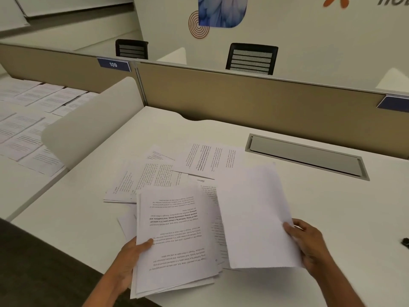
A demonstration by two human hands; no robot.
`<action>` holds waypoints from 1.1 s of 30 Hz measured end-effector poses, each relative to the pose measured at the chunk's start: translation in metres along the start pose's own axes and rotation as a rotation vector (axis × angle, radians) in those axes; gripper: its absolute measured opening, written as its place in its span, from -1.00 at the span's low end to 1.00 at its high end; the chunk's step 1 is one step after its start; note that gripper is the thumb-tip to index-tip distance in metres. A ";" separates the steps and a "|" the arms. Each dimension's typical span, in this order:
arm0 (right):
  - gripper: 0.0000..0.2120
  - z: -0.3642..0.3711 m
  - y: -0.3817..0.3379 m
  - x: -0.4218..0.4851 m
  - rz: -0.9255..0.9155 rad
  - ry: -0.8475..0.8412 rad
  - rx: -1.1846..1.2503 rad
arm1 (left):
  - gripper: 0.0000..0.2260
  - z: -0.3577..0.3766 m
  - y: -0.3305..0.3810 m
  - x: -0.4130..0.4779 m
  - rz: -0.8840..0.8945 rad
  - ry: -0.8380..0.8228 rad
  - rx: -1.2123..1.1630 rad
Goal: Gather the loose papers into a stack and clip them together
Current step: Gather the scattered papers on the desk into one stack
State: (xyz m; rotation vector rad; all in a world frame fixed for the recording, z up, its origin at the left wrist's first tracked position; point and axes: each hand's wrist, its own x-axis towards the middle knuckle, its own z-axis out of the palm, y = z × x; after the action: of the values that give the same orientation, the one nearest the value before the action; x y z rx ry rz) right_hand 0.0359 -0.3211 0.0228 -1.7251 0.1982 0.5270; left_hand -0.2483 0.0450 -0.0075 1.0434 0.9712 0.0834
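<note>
My left hand [130, 260] grips a rough stack of printed sheets [177, 235] at its lower left edge, thumb on top, held just above the white desk [343, 207]. My right hand [309, 244] pinches a single sheet [254, 216] at its right edge, blank side up, lifted beside the stack. Several more loose printed papers [199, 162] lie scattered and overlapping on the desk beyond both hands. A small black object [405, 242], possibly a binder clip, shows at the right edge of the desk.
A recessed grey cable tray [307, 156] sits at the back right of the desk. A tan partition [243, 96] closes the far edge, with a curved white divider [95, 120] on the left. Rows of papers [28, 120] cover the neighbouring desk.
</note>
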 end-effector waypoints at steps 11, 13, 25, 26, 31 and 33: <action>-0.94 0.165 0.033 -0.041 -0.035 -0.147 -0.105 | -0.68 0.003 0.009 0.002 -0.014 0.049 0.087; -0.93 0.179 0.036 -0.047 -0.038 -0.148 -0.133 | -0.66 0.006 0.010 0.000 0.004 0.035 0.101; -0.95 0.194 0.031 -0.064 -0.104 0.007 -0.312 | -0.68 -0.016 0.011 0.021 0.076 0.022 0.135; -0.95 0.189 0.029 -0.063 -0.103 0.029 -0.312 | -0.70 -0.021 0.016 0.020 0.083 0.022 0.134; -0.96 0.169 0.017 -0.053 -0.123 0.066 -0.312 | -0.70 -0.047 0.039 0.018 0.110 0.044 0.082; -0.96 0.166 0.011 -0.049 -0.128 0.047 -0.305 | -0.72 -0.058 0.043 0.018 0.116 0.081 0.046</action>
State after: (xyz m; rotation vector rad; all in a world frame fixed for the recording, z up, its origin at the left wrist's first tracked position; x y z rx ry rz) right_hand -0.0507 -0.1710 0.0121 -2.0330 0.0409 0.4383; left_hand -0.2628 0.1171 0.0054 1.1456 0.9894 0.2015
